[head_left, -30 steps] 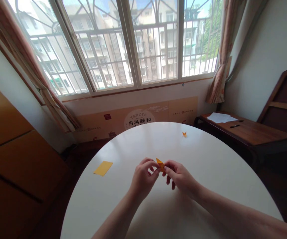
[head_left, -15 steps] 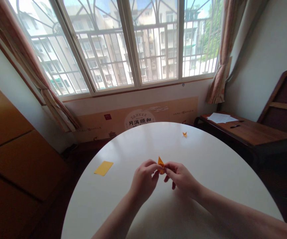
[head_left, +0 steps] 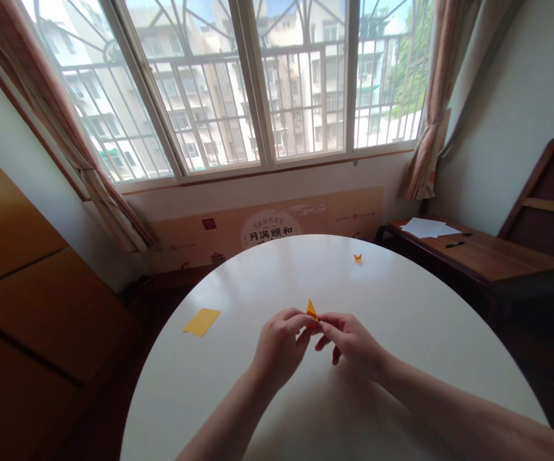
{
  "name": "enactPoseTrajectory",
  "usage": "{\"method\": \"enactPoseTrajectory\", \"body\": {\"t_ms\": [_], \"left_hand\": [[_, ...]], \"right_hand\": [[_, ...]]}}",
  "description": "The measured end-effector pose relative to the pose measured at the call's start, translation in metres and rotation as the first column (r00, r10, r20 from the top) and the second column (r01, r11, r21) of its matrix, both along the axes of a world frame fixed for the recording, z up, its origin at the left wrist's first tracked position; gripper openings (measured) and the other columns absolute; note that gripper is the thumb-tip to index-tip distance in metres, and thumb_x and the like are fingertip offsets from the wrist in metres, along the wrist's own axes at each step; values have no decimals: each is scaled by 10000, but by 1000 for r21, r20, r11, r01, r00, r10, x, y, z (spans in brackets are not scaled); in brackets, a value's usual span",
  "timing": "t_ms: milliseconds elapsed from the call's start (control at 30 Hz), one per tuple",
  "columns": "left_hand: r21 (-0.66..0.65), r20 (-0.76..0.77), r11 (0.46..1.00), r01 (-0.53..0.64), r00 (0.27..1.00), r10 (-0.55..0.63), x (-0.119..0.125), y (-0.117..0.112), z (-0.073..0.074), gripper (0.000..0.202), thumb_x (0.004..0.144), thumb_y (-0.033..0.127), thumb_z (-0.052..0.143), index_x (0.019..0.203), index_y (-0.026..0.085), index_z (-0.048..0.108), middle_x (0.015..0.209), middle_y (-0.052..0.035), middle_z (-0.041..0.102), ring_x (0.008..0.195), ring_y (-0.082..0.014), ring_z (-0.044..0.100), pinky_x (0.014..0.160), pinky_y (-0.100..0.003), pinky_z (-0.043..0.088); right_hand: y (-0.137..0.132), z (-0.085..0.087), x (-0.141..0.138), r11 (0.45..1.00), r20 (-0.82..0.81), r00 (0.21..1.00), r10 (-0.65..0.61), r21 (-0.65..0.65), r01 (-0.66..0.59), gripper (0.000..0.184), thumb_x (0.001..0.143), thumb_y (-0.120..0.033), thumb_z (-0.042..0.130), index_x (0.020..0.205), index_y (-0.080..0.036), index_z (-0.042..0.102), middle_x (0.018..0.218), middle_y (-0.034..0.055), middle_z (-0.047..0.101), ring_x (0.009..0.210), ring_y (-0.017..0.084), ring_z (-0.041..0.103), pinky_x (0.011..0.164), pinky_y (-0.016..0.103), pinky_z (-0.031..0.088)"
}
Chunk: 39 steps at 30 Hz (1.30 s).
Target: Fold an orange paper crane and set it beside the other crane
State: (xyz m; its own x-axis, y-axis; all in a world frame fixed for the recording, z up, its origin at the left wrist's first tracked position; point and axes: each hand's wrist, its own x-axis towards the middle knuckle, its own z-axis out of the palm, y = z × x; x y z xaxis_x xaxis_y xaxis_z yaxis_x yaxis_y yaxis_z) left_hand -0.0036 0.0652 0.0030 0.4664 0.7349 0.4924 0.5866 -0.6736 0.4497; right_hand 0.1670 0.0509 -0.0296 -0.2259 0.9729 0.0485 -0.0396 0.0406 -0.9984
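A small piece of folded orange paper point(head_left: 311, 308) is pinched between both hands above the round white table point(head_left: 219, 390). From the left, my left hand point(head_left: 281, 339) grips it with thumb and index finger. On the other side, my right hand point(head_left: 351, 338) pinches its right edge, the lower fingers curled beneath. One pointed flap stands up over the fingertips, while the lower part of the paper is hidden behind them.
A yellow-orange stack or sheet of paper point(head_left: 202, 322) lies on the table at left. A small folded orange paper figure point(head_left: 358, 258) stands near the far edge. Beyond the table at right, a wooden bench point(head_left: 512, 256) bears white papers point(head_left: 429, 228) and a dark pen-like object point(head_left: 455, 244).
The fingers have shifted slightly on the folded paper, and less of its lower part shows below them. Its pointed flap looks a little more upright.
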Motion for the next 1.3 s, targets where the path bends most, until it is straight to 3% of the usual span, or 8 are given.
{"method": "enactPoseTrajectory", "body": {"t_ms": [333,633,1300], "left_hand": [[-3,-5,1000,0,1000,0,-1,0,-1,97,879,201,660,883,249,745,887,-23,735,690,-149,647,673,-252,486],[25,-10,1000,-8,1000,8,-2,-1,-2,143,845,101,663,874,226,724,894,-18,725,746,-154,658,684,-251,496],[-117,227,992,52,974,-25,0,3,-6,48,840,241,719,831,198,699,793,-5,715,624,-108,611,570,-211,506]], "right_hand": [[0,1,1,1000,-17,1000,16,-4,-16,384,832,-432,567,1017,-132,718,935,110,709,736,205,699,399,185,432],[3,-5,4,997,18,999,39,69,-40,432,858,-496,622,1076,-135,715,944,118,729,735,207,703,413,188,449],[2,-3,5,995,-93,995,30,95,-21,460,858,-555,646,944,-115,748,786,99,718,662,187,693,423,195,466]]}}
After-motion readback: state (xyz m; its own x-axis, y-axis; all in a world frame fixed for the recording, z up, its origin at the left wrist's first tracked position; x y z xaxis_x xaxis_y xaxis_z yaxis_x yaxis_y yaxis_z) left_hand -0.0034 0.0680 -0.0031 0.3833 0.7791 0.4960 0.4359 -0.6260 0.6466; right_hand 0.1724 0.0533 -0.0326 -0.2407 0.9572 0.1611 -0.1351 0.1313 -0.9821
